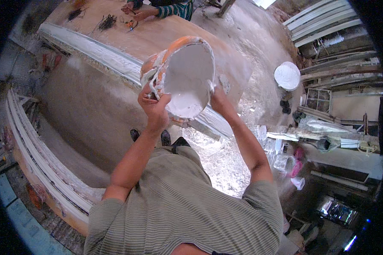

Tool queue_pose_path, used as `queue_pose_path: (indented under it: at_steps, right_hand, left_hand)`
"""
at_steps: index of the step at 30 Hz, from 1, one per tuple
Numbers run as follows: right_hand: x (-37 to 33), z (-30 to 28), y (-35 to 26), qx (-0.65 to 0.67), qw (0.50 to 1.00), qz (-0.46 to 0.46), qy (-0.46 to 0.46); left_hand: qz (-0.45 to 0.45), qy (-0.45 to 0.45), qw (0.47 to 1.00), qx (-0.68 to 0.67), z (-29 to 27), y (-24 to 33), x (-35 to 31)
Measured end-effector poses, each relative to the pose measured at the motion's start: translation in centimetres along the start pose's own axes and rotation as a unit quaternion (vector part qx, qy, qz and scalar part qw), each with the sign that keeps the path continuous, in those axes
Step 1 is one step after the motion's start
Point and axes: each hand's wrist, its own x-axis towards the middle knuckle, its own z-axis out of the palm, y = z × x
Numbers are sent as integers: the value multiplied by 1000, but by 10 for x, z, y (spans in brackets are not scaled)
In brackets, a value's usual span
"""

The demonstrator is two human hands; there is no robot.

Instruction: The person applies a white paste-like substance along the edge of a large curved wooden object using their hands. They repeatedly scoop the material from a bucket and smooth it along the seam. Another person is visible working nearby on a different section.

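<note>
Between my two hands I hold up an orange bucket (186,41), its wall crusted with white plaster-like stuff. It is tilted, so its mouth faces me, and a pale wet mix (185,102) lies inside along the low side. My left hand (155,108) grips the left wall near the rim, fingers wrapped round it. On the right rim my right hand (219,98) is closed, its fingers partly hidden behind the wall. Under and behind the bucket runs a long white-coated mould (93,49) on the brown table edge.
Across the table (225,53), another person's hands (142,13) work beside orange-handled scissors (131,24) and dark fibres (107,22). A white round tub (287,76) stands at right. Long white mouldings (47,155) lie at left. White spill (223,163) covers the floor.
</note>
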Motion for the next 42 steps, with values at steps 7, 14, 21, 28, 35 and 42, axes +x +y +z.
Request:
queue_pose_path:
  at_steps: [7,14,21,28,35,42]
  right_hand:
    - [-3,-22,-13,65,992,10,-106]
    - [22,-36,-30,-162,968,-145,-122]
    - [3,38,-26,-83,951,-203,-216]
    - [32,75,-41,290,941,-172,11]
    - [-11,83,-114,793,609,13,-30]
    - [-1,54,-121,838,544,-19,-21]
  left_hand:
    - [4,-38,998,-43,13,-1,9]
    - [-38,-77,996,-33,4,-1,11]
    - [-58,-106,993,3,-11,-29,-7]
    - [56,-263,935,231,-8,-11,-25]
    - [124,-358,908,180,-2,7,-19]
    - [-8,-263,955,137,-14,-22,-30]
